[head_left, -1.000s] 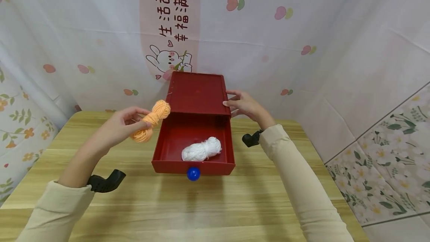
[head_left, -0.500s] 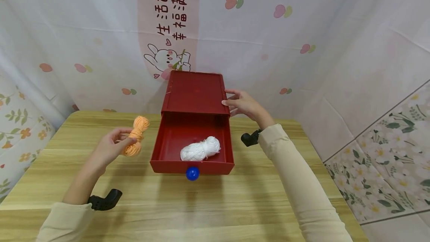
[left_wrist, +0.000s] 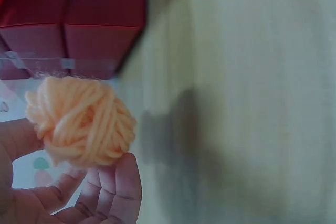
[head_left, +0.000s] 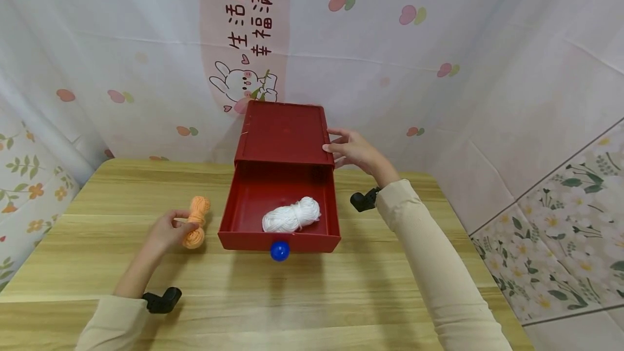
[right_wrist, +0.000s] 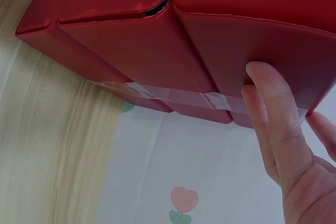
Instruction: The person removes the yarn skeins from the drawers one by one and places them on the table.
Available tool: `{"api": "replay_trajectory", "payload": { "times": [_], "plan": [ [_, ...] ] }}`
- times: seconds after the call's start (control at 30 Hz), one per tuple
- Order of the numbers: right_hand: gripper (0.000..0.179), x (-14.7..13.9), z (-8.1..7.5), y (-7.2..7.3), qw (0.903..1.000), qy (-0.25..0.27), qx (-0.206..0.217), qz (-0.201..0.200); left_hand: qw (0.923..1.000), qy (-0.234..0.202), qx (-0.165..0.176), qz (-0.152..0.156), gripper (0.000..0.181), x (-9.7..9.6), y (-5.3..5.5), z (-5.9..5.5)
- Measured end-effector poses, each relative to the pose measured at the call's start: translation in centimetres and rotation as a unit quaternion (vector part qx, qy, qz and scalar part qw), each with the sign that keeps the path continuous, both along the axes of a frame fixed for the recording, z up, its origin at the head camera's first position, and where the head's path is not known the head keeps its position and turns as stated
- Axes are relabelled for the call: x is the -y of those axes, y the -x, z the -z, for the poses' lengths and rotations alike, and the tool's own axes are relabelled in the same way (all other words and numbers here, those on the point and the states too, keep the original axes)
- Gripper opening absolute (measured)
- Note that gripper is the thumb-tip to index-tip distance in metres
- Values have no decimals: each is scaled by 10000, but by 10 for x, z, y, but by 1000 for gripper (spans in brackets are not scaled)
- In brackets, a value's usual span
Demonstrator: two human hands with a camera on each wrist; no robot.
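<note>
My left hand [head_left: 164,233] pinches an orange yarn skein [head_left: 197,221], tied at its middle, to the left of a red drawer box [head_left: 285,133]. In the left wrist view the skein [left_wrist: 81,121] sits between thumb and fingers, end toward the camera. The box's drawer [head_left: 279,241] is pulled out, with a blue round knob [head_left: 280,251] on its front. Inside the drawer lies a white yarn skein [head_left: 291,216]. My right hand [head_left: 356,150] rests on the box's right side. In the right wrist view its fingers [right_wrist: 281,108] are nearly straight against the red side wall.
The box stands on a wood-grain table [head_left: 273,302], close to a printed curtain [head_left: 380,85] at the back. Clear tape [right_wrist: 178,97] runs along the box's side. Black wrist devices [head_left: 164,300] sit at both cuffs.
The left hand has carried the orange skein left, then down toward the table, away from the drawer. The right hand has stayed on the box's side.
</note>
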State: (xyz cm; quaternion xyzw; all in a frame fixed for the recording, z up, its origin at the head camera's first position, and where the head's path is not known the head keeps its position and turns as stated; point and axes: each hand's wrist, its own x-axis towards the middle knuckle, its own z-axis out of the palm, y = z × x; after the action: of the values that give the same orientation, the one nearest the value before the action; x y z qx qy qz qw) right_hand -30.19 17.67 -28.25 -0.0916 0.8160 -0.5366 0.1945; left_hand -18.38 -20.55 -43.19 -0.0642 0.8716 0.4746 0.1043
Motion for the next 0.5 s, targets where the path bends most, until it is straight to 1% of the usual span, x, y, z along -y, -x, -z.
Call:
{"api": "replay_trajectory", "payload": {
  "times": [0.1,0.3,0.37,0.5],
  "plan": [
    [64,0,0,1,10000,12,-10,2,9999,149,27,9,48,0,-1,7],
    [63,-1,0,1,10000,-17,-55,16,9990,378,-211,61,45,1,-2,18],
    [64,0,0,0,10000,-16,-60,20,9985,461,-238,146,44,2,-1,21],
    [63,-1,1,1,10000,-6,-36,37,9977,603,-222,224,41,3,-1,23]
  ]
}}
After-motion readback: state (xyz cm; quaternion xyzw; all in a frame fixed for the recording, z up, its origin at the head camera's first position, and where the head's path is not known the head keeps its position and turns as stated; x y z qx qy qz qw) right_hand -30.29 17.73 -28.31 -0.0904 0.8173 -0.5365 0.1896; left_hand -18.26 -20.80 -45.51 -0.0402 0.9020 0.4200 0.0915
